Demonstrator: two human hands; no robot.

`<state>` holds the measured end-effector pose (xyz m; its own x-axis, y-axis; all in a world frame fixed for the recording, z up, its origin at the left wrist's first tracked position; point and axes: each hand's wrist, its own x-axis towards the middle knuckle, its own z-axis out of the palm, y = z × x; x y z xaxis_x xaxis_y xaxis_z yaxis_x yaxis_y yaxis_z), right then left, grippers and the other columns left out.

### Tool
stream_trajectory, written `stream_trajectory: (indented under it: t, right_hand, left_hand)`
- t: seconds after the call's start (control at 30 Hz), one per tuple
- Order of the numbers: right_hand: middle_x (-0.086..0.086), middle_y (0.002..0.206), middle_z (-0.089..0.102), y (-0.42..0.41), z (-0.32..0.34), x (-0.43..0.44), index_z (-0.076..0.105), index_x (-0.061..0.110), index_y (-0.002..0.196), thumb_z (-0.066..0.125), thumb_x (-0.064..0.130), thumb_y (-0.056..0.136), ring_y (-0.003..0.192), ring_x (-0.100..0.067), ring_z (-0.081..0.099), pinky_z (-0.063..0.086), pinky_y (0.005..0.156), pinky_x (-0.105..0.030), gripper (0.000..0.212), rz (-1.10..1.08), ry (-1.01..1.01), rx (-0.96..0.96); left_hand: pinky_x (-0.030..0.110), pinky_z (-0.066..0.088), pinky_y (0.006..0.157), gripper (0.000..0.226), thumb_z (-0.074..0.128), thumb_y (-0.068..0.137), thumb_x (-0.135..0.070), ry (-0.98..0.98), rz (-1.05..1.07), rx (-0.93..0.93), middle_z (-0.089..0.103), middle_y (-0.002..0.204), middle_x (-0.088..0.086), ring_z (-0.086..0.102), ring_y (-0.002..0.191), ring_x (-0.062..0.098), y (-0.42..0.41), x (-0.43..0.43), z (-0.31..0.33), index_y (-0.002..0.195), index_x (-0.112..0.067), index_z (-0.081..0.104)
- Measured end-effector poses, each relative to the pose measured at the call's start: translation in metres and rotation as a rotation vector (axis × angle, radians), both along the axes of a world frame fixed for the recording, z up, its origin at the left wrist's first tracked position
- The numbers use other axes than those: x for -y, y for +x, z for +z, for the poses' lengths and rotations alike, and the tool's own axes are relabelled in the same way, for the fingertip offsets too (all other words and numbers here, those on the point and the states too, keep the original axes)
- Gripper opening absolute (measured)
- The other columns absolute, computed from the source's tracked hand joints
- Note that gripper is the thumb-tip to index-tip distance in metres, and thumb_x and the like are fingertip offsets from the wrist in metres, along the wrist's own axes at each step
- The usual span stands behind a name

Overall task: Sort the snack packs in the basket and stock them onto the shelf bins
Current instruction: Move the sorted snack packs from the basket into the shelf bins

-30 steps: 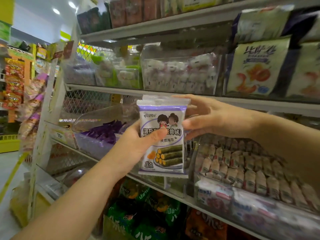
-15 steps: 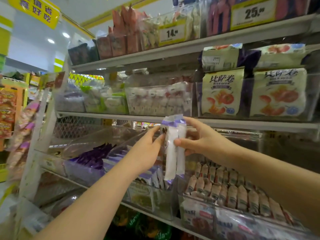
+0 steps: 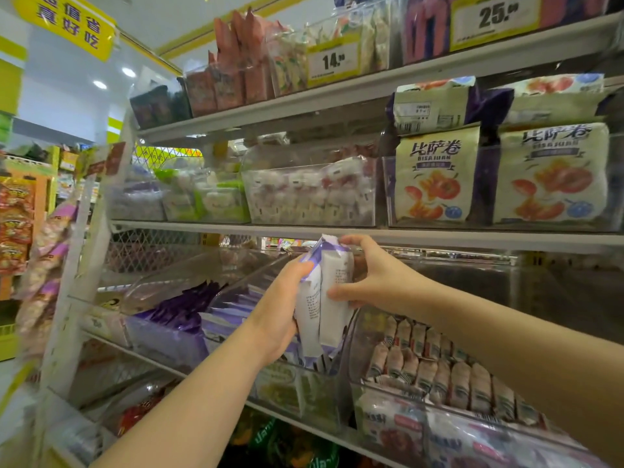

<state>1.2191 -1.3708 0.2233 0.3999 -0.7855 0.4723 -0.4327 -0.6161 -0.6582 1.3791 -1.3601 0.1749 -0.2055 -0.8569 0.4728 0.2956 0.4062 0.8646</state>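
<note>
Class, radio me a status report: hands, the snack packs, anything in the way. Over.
Left hand grips snack packs, right hand pinches them. Packs upright at clear bin holding similar purple packs. Nothing in the way.

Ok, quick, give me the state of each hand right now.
Left hand: holding the white-and-purple snack packs, gripped from their left side.
Right hand: holding the same packs, fingers curled round their right side.

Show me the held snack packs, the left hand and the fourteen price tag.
held snack packs [image 3: 334, 265]: head view, white back panel.
left hand [image 3: 277, 310]: head view, back of the hand.
fourteen price tag [image 3: 332, 60]: head view, its printed number.
</note>
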Motion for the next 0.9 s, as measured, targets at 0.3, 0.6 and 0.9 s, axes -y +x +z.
stream_trajectory:
  t: [0.3, 0.6, 0.9]
  right_hand:
    - [0.006, 0.118, 0.054, -0.009, -0.030, 0.003, 0.028, 0.043, 0.134, 0.071, 0.055, 0.070, 0.114, -0.017, 0.044, 0.046, 0.092, -0.033, 0.078, -0.276, -0.379, -0.582]
    - [0.002, 0.149, 0.037, -0.002, -0.037, -0.003, 0.039, 0.034, 0.141, 0.046, 0.065, 0.086, 0.136, -0.022, 0.027, 0.021, 0.112, -0.043, 0.064, -0.305, -0.389, -0.971]
    - [0.012, 0.145, 0.041, -0.007, -0.042, -0.025, 0.037, 0.034, 0.143, 0.048, 0.048, 0.093, 0.136, -0.010, 0.030, 0.017, 0.115, -0.034, 0.053, -0.335, -0.550, -0.777]
  left_hand:
    - [0.034, 0.050, 0.080, 0.048, 0.052, 0.092, -0.028, -0.538, 0.831, 0.892, 0.064, 0.109, -0.011, 0.059, 0.096, 0.016, 0.008, 0.018, -0.035, 0.133, -0.048, 0.036]
    - [0.029, 0.041, 0.101, 0.028, 0.046, 0.099, -0.029, -0.788, 0.770, 0.887, 0.059, 0.117, -0.021, 0.046, 0.114, -0.005, 0.028, 0.012, -0.057, 0.122, -0.031, 0.062]
    - [0.030, -0.013, 0.114, 0.050, 0.020, 0.097, -0.052, -0.857, 0.777, 1.264, 0.031, 0.152, -0.019, 0.001, 0.141, -0.004, 0.035, -0.004, -0.079, 0.144, -0.039, 0.030]
